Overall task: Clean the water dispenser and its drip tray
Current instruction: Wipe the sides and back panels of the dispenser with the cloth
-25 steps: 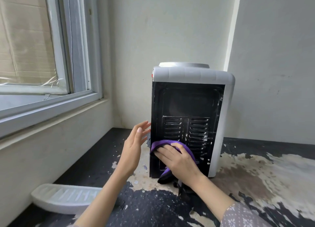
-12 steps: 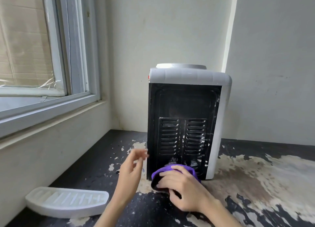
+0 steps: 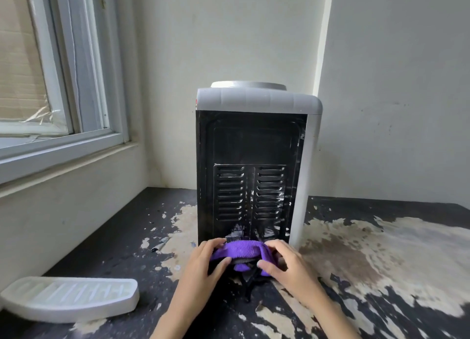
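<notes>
Black, flaking counter running into a pale corner; window on the left, cardboard behind the glass. Centre stage, dispenser standing upright at the back of the counter, rear turned this way; black back panel with two columns of vent slots, pale streaks smeared low across it; grey cap on top, white side at right. Right at its foot, purple cloth, bunched, just touching the bottom edge of the panel; something dark hanging beneath the cloth, too murky to name. Left hand clutching the cloth's left end, thumb tucked under, fingers curled over the top; right hand gripping the right end likewise, thumb pressing the purple fold from below. Over at far left, well apart from the dispenser, white drip tray lying flat on the counter near the wall, ribbed face up, untouched.
</notes>
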`<action>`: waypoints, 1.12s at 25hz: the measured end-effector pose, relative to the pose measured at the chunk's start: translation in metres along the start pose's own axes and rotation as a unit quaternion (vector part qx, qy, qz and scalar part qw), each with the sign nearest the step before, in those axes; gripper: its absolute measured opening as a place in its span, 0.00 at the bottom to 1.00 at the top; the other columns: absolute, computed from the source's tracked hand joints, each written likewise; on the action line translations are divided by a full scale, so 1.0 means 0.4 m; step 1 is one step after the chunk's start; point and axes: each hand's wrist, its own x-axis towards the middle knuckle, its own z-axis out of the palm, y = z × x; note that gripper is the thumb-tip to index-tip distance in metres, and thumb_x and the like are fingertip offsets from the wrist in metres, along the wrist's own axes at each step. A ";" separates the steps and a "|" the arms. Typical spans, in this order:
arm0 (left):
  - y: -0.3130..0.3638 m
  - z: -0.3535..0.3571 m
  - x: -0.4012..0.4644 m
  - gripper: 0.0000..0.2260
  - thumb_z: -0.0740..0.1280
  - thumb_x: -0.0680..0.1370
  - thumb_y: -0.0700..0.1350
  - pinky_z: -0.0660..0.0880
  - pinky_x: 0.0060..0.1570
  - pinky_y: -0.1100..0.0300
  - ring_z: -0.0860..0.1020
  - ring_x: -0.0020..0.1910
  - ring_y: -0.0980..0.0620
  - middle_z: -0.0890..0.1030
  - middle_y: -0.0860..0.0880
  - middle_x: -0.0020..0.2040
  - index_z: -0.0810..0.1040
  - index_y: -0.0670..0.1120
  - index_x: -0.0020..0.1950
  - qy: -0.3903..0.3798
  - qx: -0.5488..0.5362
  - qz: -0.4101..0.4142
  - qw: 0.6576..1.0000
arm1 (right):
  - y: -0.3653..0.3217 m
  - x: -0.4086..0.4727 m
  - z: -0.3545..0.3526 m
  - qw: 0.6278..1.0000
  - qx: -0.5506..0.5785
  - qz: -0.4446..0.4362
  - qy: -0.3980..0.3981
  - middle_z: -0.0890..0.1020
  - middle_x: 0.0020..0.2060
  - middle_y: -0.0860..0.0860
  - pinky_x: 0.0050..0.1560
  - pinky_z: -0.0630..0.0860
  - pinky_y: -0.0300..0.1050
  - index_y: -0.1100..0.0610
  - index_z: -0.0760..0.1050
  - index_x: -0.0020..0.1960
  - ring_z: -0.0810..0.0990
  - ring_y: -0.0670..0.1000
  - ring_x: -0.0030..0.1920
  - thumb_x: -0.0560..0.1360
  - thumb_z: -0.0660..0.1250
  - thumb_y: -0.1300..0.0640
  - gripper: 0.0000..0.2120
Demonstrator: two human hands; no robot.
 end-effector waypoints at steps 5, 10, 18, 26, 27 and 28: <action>0.037 -0.032 0.033 0.10 0.70 0.74 0.40 0.66 0.39 0.71 0.73 0.39 0.60 0.75 0.54 0.36 0.74 0.54 0.39 0.017 -0.024 -0.016 0.999 | 0.021 -0.001 -0.022 0.998 0.048 0.030 -0.029 0.76 0.43 0.38 0.48 0.73 0.39 0.42 0.72 0.44 0.76 0.39 0.45 0.71 0.71 0.46 0.07; 0.118 -0.101 0.102 0.06 0.69 0.75 0.38 0.67 0.40 0.71 0.75 0.41 0.57 0.77 0.54 0.38 0.80 0.47 0.41 0.102 -0.037 0.020 0.994 | -0.021 0.016 -0.072 0.972 0.217 0.022 0.084 0.79 0.37 0.47 0.44 0.70 0.34 0.51 0.79 0.39 0.76 0.40 0.39 0.75 0.67 0.61 0.08; 0.217 -0.113 0.200 0.08 0.66 0.76 0.51 0.70 0.49 0.67 0.72 0.48 0.62 0.76 0.59 0.46 0.80 0.50 0.53 0.023 0.119 0.160 0.980 | -0.148 0.097 -0.254 0.767 0.595 0.108 0.214 0.83 0.36 0.55 0.46 0.77 0.47 0.57 0.81 0.38 0.81 0.52 0.38 0.73 0.68 0.50 0.12; 0.352 -0.193 0.395 0.17 0.57 0.77 0.47 0.52 0.67 0.63 0.61 0.71 0.51 0.69 0.52 0.69 0.72 0.50 0.65 0.204 0.192 0.255 0.925 | -0.177 0.230 -0.355 0.916 0.100 -0.132 0.365 0.74 0.51 0.48 0.49 0.74 0.40 0.58 0.73 0.56 0.72 0.48 0.52 0.70 0.72 0.53 0.18; 0.362 -0.197 0.418 0.19 0.55 0.77 0.48 0.47 0.70 0.62 0.56 0.74 0.53 0.65 0.52 0.72 0.69 0.50 0.68 0.205 0.205 0.248 0.924 | -0.183 0.255 -0.360 0.907 0.029 -0.146 0.394 0.72 0.53 0.49 0.49 0.74 0.43 0.59 0.73 0.58 0.70 0.49 0.54 0.71 0.70 0.53 0.18; 0.369 -0.199 0.441 0.21 0.53 0.77 0.50 0.41 0.71 0.61 0.52 0.76 0.54 0.62 0.53 0.75 0.66 0.51 0.70 0.203 0.213 0.239 0.925 | -0.186 0.275 -0.360 0.896 -0.034 -0.149 0.418 0.72 0.54 0.51 0.47 0.76 0.47 0.60 0.72 0.58 0.69 0.50 0.54 0.72 0.69 0.53 0.18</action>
